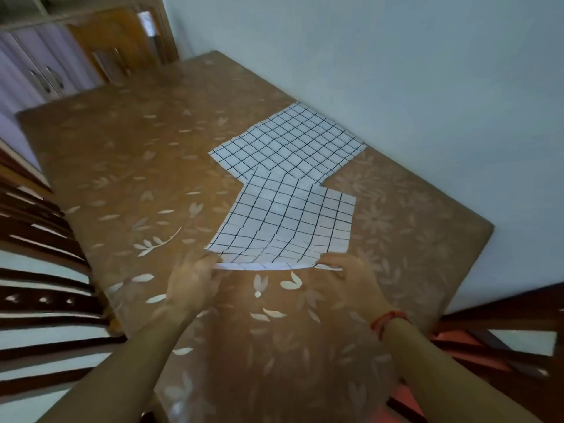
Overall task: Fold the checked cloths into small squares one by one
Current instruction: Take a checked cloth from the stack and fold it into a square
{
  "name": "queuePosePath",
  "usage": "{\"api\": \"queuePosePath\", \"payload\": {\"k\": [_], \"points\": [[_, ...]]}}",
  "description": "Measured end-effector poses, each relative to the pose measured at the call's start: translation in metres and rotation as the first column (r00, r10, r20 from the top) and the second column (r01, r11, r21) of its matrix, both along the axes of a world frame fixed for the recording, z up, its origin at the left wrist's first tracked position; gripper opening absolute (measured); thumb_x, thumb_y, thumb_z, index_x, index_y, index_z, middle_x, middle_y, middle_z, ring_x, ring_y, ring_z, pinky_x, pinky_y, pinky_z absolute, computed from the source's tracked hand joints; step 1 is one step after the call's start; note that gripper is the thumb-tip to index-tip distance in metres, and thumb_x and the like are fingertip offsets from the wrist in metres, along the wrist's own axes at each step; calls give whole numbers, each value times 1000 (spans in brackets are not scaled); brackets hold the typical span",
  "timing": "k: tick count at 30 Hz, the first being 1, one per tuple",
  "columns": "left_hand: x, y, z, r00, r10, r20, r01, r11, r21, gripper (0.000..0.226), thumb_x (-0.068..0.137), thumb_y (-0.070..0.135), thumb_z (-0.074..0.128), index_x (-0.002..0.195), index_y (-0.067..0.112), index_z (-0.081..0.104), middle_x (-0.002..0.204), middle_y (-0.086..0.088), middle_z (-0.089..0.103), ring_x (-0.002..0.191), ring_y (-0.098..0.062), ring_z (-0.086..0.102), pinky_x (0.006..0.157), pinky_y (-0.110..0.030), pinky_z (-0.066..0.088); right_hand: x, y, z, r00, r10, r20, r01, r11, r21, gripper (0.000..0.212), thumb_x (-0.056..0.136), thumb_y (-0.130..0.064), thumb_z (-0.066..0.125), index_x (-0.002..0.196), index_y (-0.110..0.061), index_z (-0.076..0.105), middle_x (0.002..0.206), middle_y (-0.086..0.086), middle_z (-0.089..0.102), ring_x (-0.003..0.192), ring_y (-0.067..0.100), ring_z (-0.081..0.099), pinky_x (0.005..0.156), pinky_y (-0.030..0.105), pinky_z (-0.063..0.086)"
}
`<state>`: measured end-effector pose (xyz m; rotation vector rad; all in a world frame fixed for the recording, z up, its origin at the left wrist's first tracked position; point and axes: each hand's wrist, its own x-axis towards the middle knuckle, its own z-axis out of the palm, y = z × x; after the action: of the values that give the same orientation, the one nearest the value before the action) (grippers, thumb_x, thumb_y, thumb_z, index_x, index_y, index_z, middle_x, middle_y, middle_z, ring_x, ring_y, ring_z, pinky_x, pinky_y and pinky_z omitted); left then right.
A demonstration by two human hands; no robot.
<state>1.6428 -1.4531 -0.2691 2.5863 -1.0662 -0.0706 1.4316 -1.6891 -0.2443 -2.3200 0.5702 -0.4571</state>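
The left hand (195, 271) pinched the near cloth (290, 221) at its 7 o'clock corner and the right hand (343, 268) at 5 o'clock, lifting the hem just off the glossy floral table (128, 178). The fold would go best with both corners carried level toward 12 o'clock, grid lines matched. The fabric looked thin and limp, white with black checks. A second cloth (293, 138) lay flat beyond, partly overlapped.

Brown leaf-patterned table (128, 178), near checked cloth (283, 221) overlapping far checked cloth (293, 138) on it.
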Motion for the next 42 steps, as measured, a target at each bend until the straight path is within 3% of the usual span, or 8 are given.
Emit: {"api": "queuePosePath", "payload": {"k": [6,11,15,20,26,33,36,42], "points": [[-27,43,8,997,14,-80,-19,998,-65,8,69,18,75,74,17,68,76,-1,66,70,-28,62,57,-30,41,-53,19,-2,986,-106,-125,125,980,155,18,77,-16,80,94,-19,78,94,-19,67,97,4,63,91,24,49],[-58,62,25,940,49,-336,-105,983,-152,13,79,17,71,75,27,64,68,9,67,59,-4,60,58,-25,44,-82,39,-2,959,-214,-188,250,948,196,9,83,-13,73,78,-6,75,83,1,75,76,14,67,69,23,51],[-80,80,34,946,8,-325,-78,976,-204,12,78,25,69,69,24,61,64,5,63,64,-12,58,61,-28,44,-99,45,-11,930,-226,-290,300,922,244,24,81,-27,72,61,-39,66,59,-23,61,64,0,58,65,22,44],[-89,96,37,931,9,-366,-67,987,-146,25,81,18,73,68,35,59,63,12,61,67,-5,57,60,-18,41,-106,54,-11,899,-241,-365,323,929,183,27,79,-25,76,103,-14,72,90,-7,69,87,12,64,78,24,47],[-85,101,40,941,7,-339,-57,989,-139,4,83,14,73,85,18,74,71,19,61,71,-8,57,65,-8,40,-107,59,-8,900,-211,-383,276,953,124,22,78,-26,76,95,-11,75,70,-17,63,74,9,63,65,18,42],[-67,86,46,966,-10,-260,-30,989,-148,22,84,17,72,73,32,60,66,10,60,66,-17,57,57,-27,39,-100,54,-7,899,-254,-358,349,908,231,9,81,-22,75,73,-22,72,53,-24,56,60,-7,53,52,6,37],[-56,74,50,971,20,-237,-59,986,-157,9,85,22,70,94,22,68,93,1,70,83,-20,61,68,-30,46,-90,46,-8,900,-304,-311,391,879,272,9,81,-26,75,78,-18,73,66,-12,67,67,10,63,55,17,42],[-46,57,47,984,-16,-179,-18,982,-188,49,85,19,72,130,15,56,130,-6,56,121,-25,50,98,-38,43,-62,25,-16,881,-367,-299,451,843,293,16,79,-30,74,69,-19,69,66,3,69,64,19,65,58,37,53]]}}
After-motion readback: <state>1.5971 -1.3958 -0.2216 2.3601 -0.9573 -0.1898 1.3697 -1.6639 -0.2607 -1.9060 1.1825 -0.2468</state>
